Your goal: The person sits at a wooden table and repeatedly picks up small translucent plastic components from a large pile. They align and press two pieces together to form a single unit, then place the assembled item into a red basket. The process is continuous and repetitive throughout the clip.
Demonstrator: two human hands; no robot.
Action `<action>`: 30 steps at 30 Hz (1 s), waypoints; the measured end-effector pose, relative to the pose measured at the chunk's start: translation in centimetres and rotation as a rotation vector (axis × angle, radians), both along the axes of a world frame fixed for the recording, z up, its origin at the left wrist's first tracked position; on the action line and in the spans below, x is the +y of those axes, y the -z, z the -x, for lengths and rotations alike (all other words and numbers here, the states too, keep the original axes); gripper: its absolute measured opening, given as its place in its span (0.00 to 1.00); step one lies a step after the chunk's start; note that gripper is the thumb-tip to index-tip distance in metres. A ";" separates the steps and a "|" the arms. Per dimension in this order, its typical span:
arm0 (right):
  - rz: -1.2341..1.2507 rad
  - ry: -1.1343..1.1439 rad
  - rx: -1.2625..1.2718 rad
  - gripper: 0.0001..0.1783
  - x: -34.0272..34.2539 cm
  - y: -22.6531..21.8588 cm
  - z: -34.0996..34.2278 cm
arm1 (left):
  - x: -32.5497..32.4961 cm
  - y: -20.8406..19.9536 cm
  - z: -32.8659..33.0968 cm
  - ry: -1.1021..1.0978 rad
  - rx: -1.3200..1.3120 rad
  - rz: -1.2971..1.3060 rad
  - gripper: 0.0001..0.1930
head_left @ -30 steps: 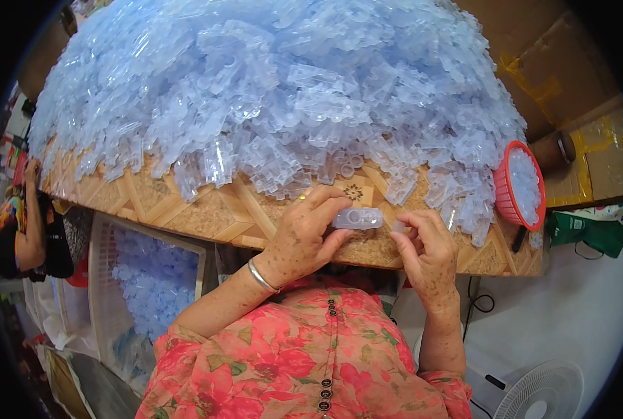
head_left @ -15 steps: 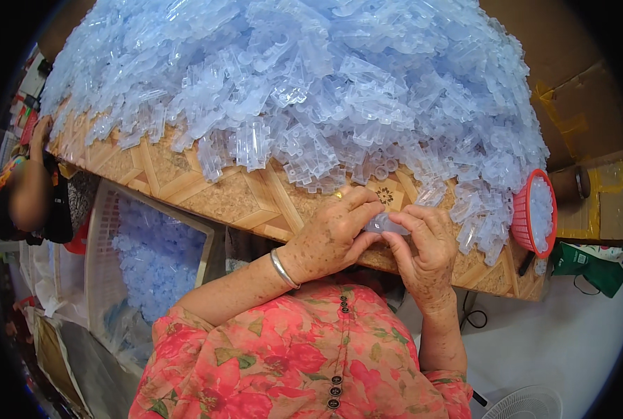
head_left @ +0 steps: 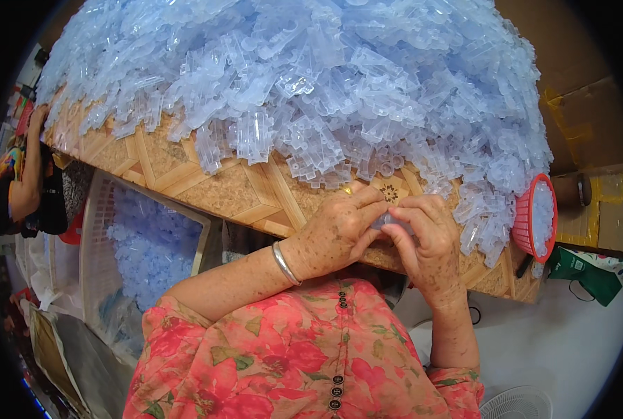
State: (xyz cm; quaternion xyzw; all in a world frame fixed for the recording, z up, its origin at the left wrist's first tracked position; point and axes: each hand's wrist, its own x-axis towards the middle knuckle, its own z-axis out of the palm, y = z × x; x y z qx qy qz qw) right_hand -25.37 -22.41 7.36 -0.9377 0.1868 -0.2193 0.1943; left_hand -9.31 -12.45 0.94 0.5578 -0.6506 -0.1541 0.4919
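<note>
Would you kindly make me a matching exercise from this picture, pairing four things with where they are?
Things:
1. Red basket
2. White crate
3. Bracelet
4. Clear piece

Places:
A. On the left wrist
B. Below the table's left edge
C. Between the fingertips of the left hand and right hand
D. At the table's right end

Pairs: 1-D, 2-B, 3-A, 4-C

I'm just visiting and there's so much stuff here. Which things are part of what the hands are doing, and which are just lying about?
In use:
- left hand and right hand, pinching a small clear plastic piece
- heap of pale blue plastic pieces on the patterned table

Lying about:
- red basket
- white crate of pieces
- cardboard boxes
- white fan
</note>
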 end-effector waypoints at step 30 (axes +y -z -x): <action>-1.365 0.367 0.119 0.15 0.0 -0.3 2.0 | -1.0 -3.5 0.4 0.162 0.869 -0.822 0.13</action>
